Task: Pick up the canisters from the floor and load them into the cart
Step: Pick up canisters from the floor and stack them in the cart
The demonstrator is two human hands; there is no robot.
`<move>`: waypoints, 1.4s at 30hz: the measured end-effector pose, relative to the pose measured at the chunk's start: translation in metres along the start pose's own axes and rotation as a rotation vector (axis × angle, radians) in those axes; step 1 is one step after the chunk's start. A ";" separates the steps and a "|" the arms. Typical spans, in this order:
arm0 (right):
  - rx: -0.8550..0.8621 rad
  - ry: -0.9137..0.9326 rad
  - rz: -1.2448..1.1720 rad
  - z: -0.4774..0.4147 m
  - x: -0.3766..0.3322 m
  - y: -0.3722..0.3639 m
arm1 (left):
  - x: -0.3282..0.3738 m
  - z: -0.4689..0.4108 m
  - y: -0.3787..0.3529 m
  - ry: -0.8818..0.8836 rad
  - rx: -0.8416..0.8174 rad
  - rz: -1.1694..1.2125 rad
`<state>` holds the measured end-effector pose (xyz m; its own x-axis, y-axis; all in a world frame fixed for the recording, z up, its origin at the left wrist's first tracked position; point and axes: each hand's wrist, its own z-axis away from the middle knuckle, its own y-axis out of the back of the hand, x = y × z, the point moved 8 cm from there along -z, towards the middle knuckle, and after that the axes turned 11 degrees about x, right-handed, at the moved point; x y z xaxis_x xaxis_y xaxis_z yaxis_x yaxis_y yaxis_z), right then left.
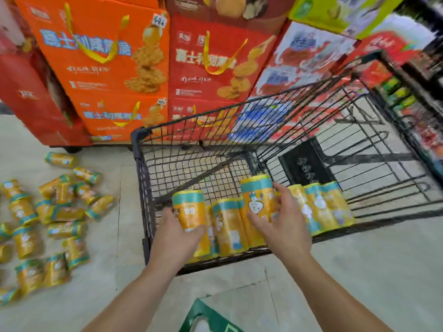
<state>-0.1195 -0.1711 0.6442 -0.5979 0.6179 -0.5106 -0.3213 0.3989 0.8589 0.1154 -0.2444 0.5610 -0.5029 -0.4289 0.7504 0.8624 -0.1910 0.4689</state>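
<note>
L hand [178, 236] grips a can [190, 212], R hand [284, 226] grips another [257, 197], both over the cart [143, 188]. More cans lie in cart's near end [318, 207] & scattered on floor at left [55, 224].

The person's body shows as two arms only. The left grip [177, 238] is a bare hand, and the left forearm [134, 300] behind it is bare from the wrist to where the picture cuts it off. The right grip [285, 226] is likewise a bare hand, on a bare right forearm [335, 295]. Both forearms are slim and smooth, widening toward the elbow. The wrists are uncovered. Nails and fine marks on the fingers are too blurred to tell.
</note>
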 end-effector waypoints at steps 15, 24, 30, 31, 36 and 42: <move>0.096 0.139 0.375 -0.018 0.067 -0.007 | -0.043 -0.002 -0.038 0.160 0.038 -0.367; 0.188 0.282 0.266 0.023 -0.023 -0.017 | -0.016 0.011 -0.007 -0.110 0.009 -0.097; 0.155 0.457 0.121 0.080 -0.163 -0.059 | -0.016 -0.009 0.126 -0.214 0.127 0.120; 0.136 0.478 0.108 0.091 -0.188 -0.070 | -0.022 -0.017 0.156 -0.217 0.164 0.134; -0.007 0.531 0.038 0.155 -0.302 -0.141 | -0.093 -0.057 0.303 -0.128 0.328 0.128; -0.315 0.411 -0.051 0.233 -0.346 -0.269 | -0.223 -0.088 0.404 0.066 0.450 0.092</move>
<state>0.3447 -0.3345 0.5800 -0.7943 0.2608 -0.5487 -0.5252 0.1592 0.8359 0.5812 -0.3034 0.5418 -0.4083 -0.4842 0.7738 0.7850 0.2464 0.5684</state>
